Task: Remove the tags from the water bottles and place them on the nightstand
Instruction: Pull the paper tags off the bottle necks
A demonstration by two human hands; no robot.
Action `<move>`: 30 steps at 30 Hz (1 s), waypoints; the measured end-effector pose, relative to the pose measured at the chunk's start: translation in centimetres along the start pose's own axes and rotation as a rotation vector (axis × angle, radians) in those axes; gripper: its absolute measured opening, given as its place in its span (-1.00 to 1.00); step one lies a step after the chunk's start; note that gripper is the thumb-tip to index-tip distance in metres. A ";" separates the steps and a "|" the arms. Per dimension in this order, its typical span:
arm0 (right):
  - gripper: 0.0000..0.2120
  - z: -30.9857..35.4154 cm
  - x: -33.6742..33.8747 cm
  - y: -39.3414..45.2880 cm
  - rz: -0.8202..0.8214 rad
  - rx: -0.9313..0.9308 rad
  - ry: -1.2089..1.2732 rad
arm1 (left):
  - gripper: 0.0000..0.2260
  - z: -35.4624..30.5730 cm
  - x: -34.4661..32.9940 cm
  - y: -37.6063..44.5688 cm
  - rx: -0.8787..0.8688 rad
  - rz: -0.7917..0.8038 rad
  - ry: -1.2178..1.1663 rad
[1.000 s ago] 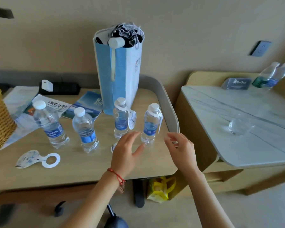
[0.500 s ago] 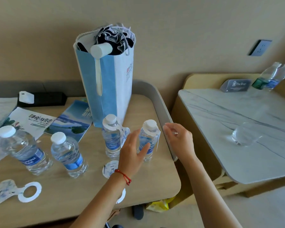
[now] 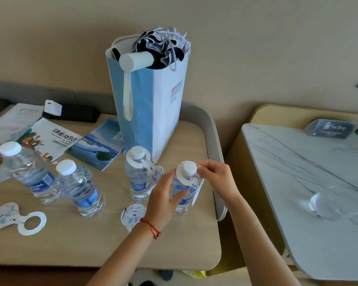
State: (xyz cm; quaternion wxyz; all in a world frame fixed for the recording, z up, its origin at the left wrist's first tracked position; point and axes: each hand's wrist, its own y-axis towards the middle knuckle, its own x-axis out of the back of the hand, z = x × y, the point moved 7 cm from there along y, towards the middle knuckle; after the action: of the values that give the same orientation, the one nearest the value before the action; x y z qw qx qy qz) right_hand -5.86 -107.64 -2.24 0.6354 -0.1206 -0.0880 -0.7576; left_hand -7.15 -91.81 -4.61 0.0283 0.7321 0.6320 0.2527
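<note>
Head view: my left hand [image 3: 163,195] has closed round the body of the rightmost bottle [image 3: 184,190], where half a second ago it was only reaching in, fingers wrapped and steadying it on the bench [image 3: 112,244]. My right hand [image 3: 216,178] has come across from the bench edge and now pinches the tag [image 3: 189,179] collar beside the white cap. So the grip is made and I judge the tag is ready to lift off over the cap.

Just left, a second tagged bottle [image 3: 137,174] waits, untouched. Further left stand two bare bottles [image 3: 81,188], with one loose tag [image 3: 17,220] at the near left and another [image 3: 132,215] partly under my left wrist. The nightstand [image 3: 298,172] sits to the right, marble top, a clear glass object [image 3: 327,204] on it.

My right fingertips hide exactly how the collar is pinched. The tag's hanging flap shows edge-on, print unreadable. The nightstand's far right is cut off.
</note>
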 end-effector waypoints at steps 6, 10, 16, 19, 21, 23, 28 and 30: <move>-0.88 2.0 0.1 -0.1 0.018 0.103 0.080 | -0.53 0.0 -0.1 0.0 0.014 0.009 0.007; -0.89 3.2 0.1 -0.3 0.010 0.148 0.075 | -0.52 0.3 -0.2 -0.1 0.044 0.015 0.011; -0.87 4.3 0.4 -1.4 -0.013 0.173 0.076 | -0.58 0.2 -0.3 0.1 0.056 0.039 0.043; -0.88 4.0 1.3 -2.3 -0.065 0.169 0.094 | -0.55 0.1 -0.2 0.0 0.063 0.030 0.050; -0.87 3.0 2.0 -3.2 -0.116 0.145 0.112 | -0.52 0.2 -0.2 0.0 0.069 0.038 0.040; -0.86 1.3 2.8 -4.2 -0.193 0.088 0.120 | -0.51 0.3 -0.2 0.0 0.060 0.040 0.039; -0.79 -5.4 3.4 -7.2 -0.341 -0.154 0.093 | -0.51 0.2 -0.1 0.0 0.045 0.031 0.059; -0.80 -7.8 3.2 -8.0 -0.367 -0.236 0.063 | -0.51 0.1 -0.2 0.0 0.035 0.036 0.054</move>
State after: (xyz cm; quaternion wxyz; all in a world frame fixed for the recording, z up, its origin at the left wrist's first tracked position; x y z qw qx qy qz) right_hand -14.79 -111.45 -8.63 0.4707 -0.1524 0.0006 -0.8690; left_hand -7.08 -91.96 -4.79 -0.0062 0.7368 0.6235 0.2615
